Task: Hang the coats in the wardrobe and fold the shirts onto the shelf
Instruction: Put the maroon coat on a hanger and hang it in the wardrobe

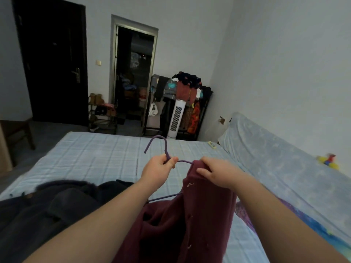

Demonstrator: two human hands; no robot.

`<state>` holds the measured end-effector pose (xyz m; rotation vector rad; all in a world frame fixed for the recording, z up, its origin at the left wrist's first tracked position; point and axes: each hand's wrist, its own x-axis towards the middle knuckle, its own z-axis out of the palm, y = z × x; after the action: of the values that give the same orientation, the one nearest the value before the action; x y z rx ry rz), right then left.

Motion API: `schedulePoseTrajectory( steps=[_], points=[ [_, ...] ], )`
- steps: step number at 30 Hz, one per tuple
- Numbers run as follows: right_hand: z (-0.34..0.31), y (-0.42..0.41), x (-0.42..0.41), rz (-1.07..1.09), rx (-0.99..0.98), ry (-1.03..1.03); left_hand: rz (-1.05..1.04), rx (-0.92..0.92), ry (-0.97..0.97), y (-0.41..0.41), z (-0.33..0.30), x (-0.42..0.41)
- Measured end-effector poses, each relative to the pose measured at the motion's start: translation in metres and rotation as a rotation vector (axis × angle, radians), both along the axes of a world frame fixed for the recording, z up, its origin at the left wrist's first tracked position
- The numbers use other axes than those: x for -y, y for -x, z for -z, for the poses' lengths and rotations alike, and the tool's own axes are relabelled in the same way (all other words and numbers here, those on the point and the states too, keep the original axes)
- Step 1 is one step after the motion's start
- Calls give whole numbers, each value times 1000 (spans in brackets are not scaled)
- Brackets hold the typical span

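A purple hanger [159, 143] is held up over the bed, its hook pointing away from me. My left hand [158, 168] pinches it at the neck just below the hook. A maroon coat [191, 221] with metal snaps hangs from the hanger's right arm and drapes down toward me. My right hand [216, 172] grips the coat's collar at that arm. The hanger's lower bar shows at the coat's left edge. A dark coat [47, 211] lies heaped on the bed at my lower left.
The bed [91, 154] has a light blue checked sheet, and a blue quilt [281, 160] lies along the right wall. Beyond the foot stand a clothes rack [182, 90] piled with garments, a white tower fan [175, 118], a shoe rack [102, 114], an open doorway and a dark door.
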<state>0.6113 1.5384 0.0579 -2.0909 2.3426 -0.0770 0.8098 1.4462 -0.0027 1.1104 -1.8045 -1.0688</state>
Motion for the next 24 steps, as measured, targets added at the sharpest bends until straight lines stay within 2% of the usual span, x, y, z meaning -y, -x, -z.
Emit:
schedulePoseTrajectory(
  steps=[12,15,17,21,24],
  points=[
    [16,-36,18,-39,-59,314,182,-69,52,-15,-7,27],
    [21,-34,25,24,-35,288,158,44,160,-33,11,44],
    [33,-28,22,82,-24,247,156,86,157,-45,36,51],
    [76,-19,-3,189,2,147,194,51,-20,-54,99,51],
    [112,-10,-36,267,94,85,227,119,-121,-46,141,50]
  ],
)
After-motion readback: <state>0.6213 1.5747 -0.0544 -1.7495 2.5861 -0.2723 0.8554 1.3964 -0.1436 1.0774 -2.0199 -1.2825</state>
